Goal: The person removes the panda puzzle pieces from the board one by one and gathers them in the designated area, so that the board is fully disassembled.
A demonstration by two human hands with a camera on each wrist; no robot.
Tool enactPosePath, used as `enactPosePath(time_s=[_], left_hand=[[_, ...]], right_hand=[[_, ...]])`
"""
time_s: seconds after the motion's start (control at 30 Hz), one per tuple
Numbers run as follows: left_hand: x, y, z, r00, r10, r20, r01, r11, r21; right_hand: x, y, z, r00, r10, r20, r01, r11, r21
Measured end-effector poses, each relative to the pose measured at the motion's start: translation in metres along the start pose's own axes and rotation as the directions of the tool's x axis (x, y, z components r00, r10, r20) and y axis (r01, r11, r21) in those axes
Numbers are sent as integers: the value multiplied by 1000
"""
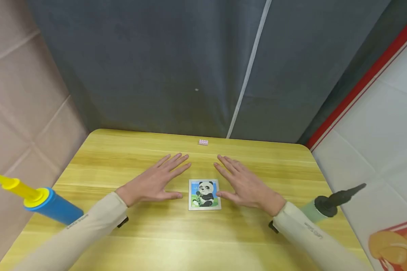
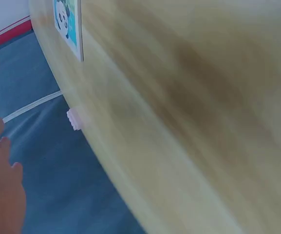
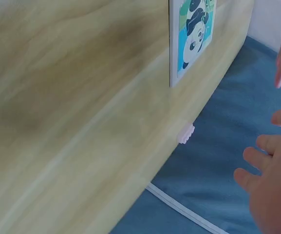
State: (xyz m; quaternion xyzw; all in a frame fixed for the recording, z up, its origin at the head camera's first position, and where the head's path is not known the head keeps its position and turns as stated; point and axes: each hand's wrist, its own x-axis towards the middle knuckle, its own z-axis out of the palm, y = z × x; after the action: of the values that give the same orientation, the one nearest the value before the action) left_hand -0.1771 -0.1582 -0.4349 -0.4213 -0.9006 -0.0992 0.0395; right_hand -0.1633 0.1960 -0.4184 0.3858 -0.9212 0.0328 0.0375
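A square panda picture puzzle [image 1: 195, 187] with a pale frame lies flat on the table, between the two hands. My left hand [image 1: 156, 181] is held above the wood on its left side, fingers straight and spread, holding nothing. On the other side my right hand [image 1: 245, 182] is spread the same way, its thumb tip overlapping the puzzle's right edge in the head view; whether it touches cannot be told. Beyond the fingertips a small pink studded toy brick [image 1: 203, 142] sits near the far edge. Both wrist views show the puzzle [image 3: 196, 34] and the brick [image 2: 74, 119] apart from the fingers.
A blue and yellow hand pump [image 1: 59, 207] stands at the left, partly behind the left sleeve. At the right is a pale green pump with a black nozzle [image 1: 327, 205], partly hidden by the right sleeve. A dark curtain [image 1: 156, 75] hangs behind the wooden table [image 1: 203, 241].
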Motion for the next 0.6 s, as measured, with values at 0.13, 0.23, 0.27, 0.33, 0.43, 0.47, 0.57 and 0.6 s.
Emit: enactPosePath(time_s=[0.13,0.23,0.27,0.33,0.43,0.47,0.57,0.6], left_hand=[[-2,0,12,998,-59,38,62,995,-82],[-3,1,19,991,-110,72,120,981,-152],[-4,1,22,989,-125,80,138,976,-170],[-4,1,28,983,-153,100,170,967,-190],[-5,1,36,977,-178,119,201,956,-214],[-4,2,38,976,-183,122,206,953,-220],[-3,3,44,973,-188,130,215,946,-240],[-3,4,45,973,-190,133,218,945,-243]], right_hand=[[4,-3,10,1000,7,-13,-7,1000,28],[8,-6,20,1000,22,12,-23,998,65],[9,-7,23,999,25,22,-26,996,80],[12,-8,28,999,32,37,-36,993,109],[14,-10,35,999,39,35,-44,989,141],[15,-10,37,999,42,32,-46,988,146],[17,-12,42,999,49,22,-52,985,166],[18,-13,44,998,51,22,-54,984,171]])
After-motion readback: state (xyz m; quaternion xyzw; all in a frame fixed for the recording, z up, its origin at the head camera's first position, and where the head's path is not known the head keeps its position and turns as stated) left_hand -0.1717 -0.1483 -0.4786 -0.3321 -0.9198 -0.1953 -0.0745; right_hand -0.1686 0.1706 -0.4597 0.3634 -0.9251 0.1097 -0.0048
